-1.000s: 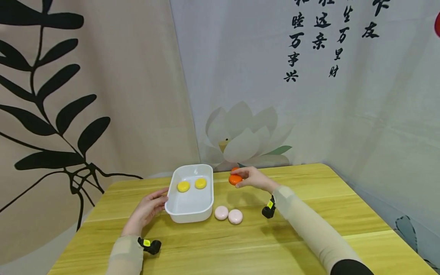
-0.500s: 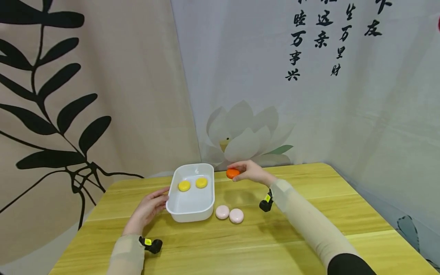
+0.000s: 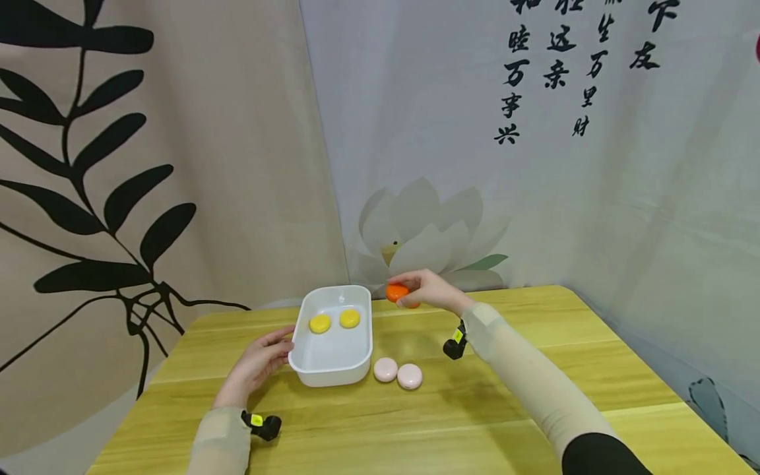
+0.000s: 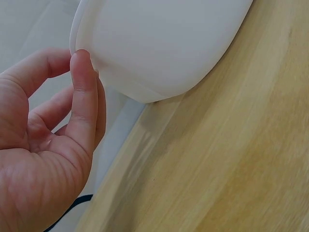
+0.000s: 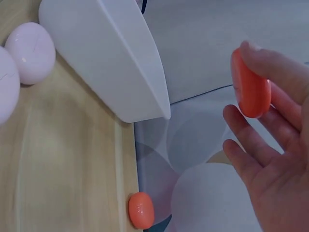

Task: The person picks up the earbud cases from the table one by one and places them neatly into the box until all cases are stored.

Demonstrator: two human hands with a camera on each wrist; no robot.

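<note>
Right hand (image 3: 430,290) has an orange disc (image 3: 396,293) pinched between thumb and fingers, up off the worktop (image 3: 356,429) just right of the white tub (image 3: 332,356), and a second orange one (image 5: 141,210) sits near the far edge. Left hand (image 3: 256,363) touches the tub's left side, can't tell if it's actually gripping. Two yellow discs (image 3: 320,323) are inside the tub, two pink ones (image 3: 410,377) just outside.
</note>
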